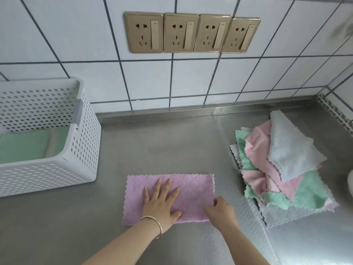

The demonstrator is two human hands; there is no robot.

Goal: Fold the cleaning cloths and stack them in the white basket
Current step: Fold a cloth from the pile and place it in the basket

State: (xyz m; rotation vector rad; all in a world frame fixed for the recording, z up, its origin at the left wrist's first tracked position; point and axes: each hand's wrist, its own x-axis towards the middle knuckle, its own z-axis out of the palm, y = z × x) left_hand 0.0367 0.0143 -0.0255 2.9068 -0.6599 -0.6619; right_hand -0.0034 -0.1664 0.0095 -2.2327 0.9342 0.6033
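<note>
A purple cleaning cloth [193, 190], folded into a long rectangle, lies flat on the steel counter near the front. My left hand [160, 201] presses flat on its middle with the fingers spread. My right hand [221, 209] pinches the cloth's right edge near the lower corner. The white perforated basket [80, 150] stands at the left, with a folded green cloth [28, 144] lying inside. A loose pile of unfolded cloths [282, 169], grey, pink and green, sits at the right.
The steel counter [172, 146] runs back to a white tiled wall with a row of gold power sockets [191, 33]. A round white object [350, 182] shows at the right edge. A raised metal strip lines the far right corner.
</note>
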